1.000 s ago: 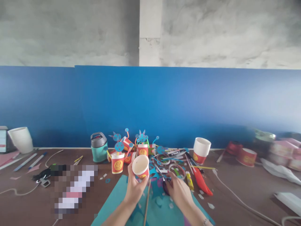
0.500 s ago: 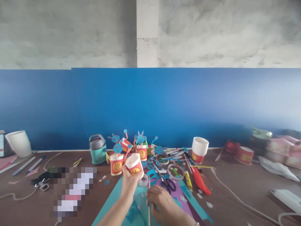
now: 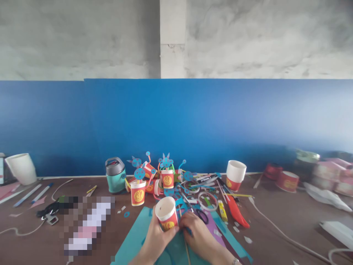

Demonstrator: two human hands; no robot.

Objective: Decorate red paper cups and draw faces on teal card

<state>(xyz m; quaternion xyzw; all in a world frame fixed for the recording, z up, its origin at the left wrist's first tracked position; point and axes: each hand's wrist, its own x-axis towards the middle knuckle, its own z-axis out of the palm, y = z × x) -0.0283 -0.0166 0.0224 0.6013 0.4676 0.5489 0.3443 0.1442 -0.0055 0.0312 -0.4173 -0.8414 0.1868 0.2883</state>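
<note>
My left hand (image 3: 157, 238) is wrapped round a red and white paper cup (image 3: 168, 223) with a yellow emblem, its open mouth tilted toward me. Close on its right, my right hand (image 3: 199, 232) has its fingers curled round a thin wooden stick (image 3: 187, 252); a bit of blue shows under the fingertips. Both hands are above teal paper (image 3: 135, 235). Partly behind my right hand lie dark-handled scissors (image 3: 202, 216). Beyond the held cup stand decorated paper cups (image 3: 138, 194) with blue paper faces.
A clear tape roll (image 3: 207, 201), a yellow glue stick (image 3: 222, 211) and a red pointed item (image 3: 237, 213) lie to the right. Stacked white and red cups (image 3: 235, 175) stand behind them. A teal lidded container (image 3: 116, 180) stands at back left. Paper scraps and a white cable (image 3: 271, 221) are scattered about.
My left hand has brought the cup lower and nearer, to the right, with its mouth showing more. My right hand has shifted slightly right, and the stick now slants.
</note>
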